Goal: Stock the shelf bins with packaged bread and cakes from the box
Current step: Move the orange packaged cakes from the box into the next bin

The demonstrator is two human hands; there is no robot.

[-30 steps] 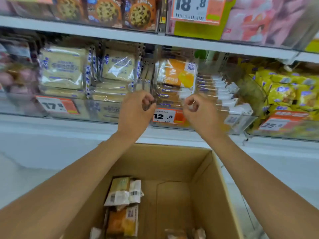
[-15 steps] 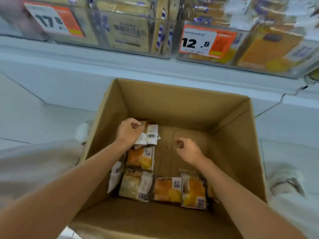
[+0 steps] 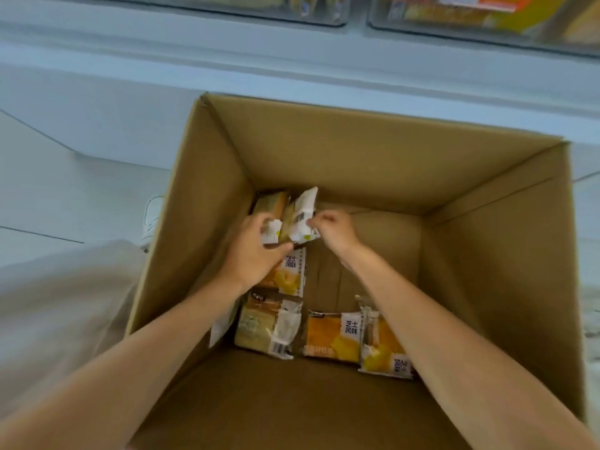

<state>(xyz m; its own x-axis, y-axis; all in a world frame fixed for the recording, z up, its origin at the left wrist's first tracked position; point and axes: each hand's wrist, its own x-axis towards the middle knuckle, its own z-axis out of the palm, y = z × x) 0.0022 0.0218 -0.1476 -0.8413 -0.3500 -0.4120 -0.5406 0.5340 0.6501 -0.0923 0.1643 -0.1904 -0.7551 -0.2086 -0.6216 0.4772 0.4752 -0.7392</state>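
Note:
Both hands reach down into an open cardboard box (image 3: 357, 147). My left hand (image 3: 256, 251) grips the lower end of two upright bread packets (image 3: 300, 216) at the box's far left corner. My right hand (image 3: 334, 230) pinches the right edge of the white-backed packet of that pair. On the box floor lie several more packets: an orange cake packet (image 3: 289, 277) partly under my left wrist, a pale bread packet (image 3: 268, 326), an orange cake packet (image 3: 331, 336) and another one (image 3: 383, 355) beside my right forearm.
Clear shelf bins (image 3: 480, 17) with stocked packets and an orange price tag run along the top edge. A white shelf base (image 3: 292, 69) lies beyond the box. A white shoe (image 3: 152, 219) and beige trouser leg (image 3: 58, 313) are left of the box.
My hands dropped from the shelf bin into the box. The left hand closed on the far-left packets, and the right hand moved left to pinch the same packets. The view tilted down.

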